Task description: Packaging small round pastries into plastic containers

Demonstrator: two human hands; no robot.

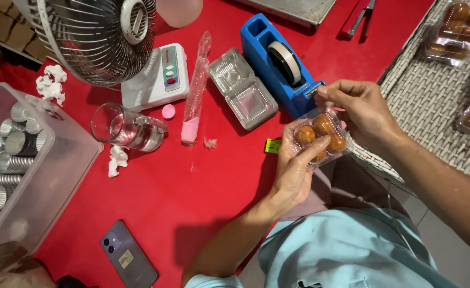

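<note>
— What did we see at the red counter (192, 197)?

— We saw a person holding a clear plastic clamshell box (320, 140) of round brown pastries just off the counter's edge, above the lap. The left hand (293, 168) was clamped on the box from below, thumb laid across the lid, apparently to keep it pressed shut. The right hand (360, 109) was pinched at the box's far corner, right beside the blue tape dispenser (277, 64); we judged the box was held that close so the tape could reach it.

— And around them?

— An empty clamshell box (241, 88) lay open just left of the dispenser, within easy reach. A white digital scale (157, 77) stood beside it, under a desk fan (99, 37), with a slim plastic sleeve with pink contents (195, 96) lying between scale and empty box. A glass mug (128, 128) lay on its side near scraps of white tissue (116, 160). At the left edge, a clear tub (59, 160) held stacks of foil cups (11, 154). A purple phone (128, 255) rested face down near the front edge.

— Any filled ones?

— Yes: filled boxes (459, 26) sat on a woven tray (427, 101) to the right, well apart from the work in the hands.
</note>
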